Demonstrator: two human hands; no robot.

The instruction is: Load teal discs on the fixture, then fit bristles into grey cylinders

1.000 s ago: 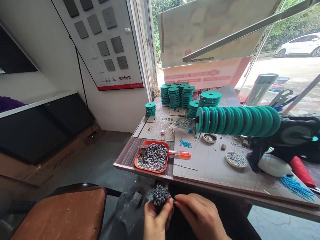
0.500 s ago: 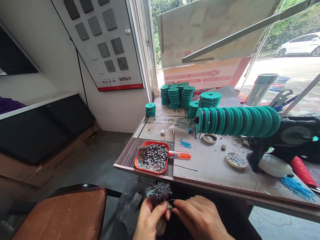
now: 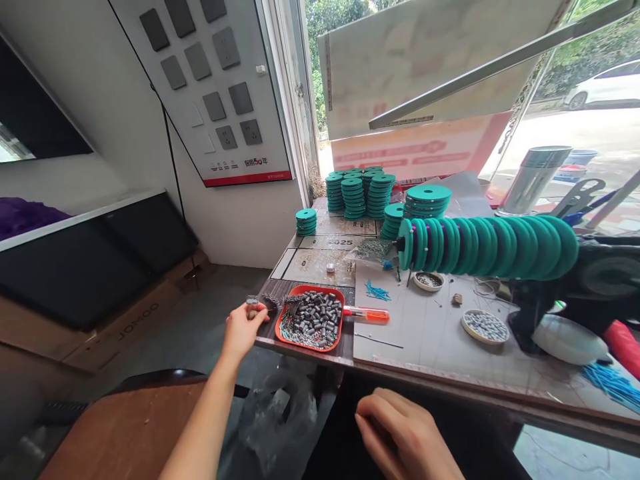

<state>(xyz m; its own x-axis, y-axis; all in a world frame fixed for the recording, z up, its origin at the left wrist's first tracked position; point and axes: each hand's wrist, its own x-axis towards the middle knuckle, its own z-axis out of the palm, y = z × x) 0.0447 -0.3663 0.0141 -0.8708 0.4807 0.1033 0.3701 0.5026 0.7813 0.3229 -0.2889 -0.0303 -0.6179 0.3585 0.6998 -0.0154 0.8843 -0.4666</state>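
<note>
My left hand (image 3: 242, 327) reaches to the table's near left corner, its fingers pinched on a bundle of small grey metal pieces (image 3: 266, 303) that lies just left of the red tray (image 3: 311, 319). The tray holds several grey cylinders and loose bits. My right hand (image 3: 400, 430) stays low in front of me below the table edge, fingers curled; what they hold, if anything, is hidden.
Stacks of teal discs (image 3: 360, 192) stand at the back of the table (image 3: 440, 333). A row of teal discs (image 3: 490, 243) sits on a black machine's spindle. An orange pen (image 3: 367, 313), two small dishes (image 3: 484, 326), blue strips (image 3: 377, 291) and a brown stool (image 3: 125, 433) are nearby.
My left hand left my lap and carried the grey bundle up to the table's left corner beside the red tray. My right hand stayed low. The view shifted slightly.
</note>
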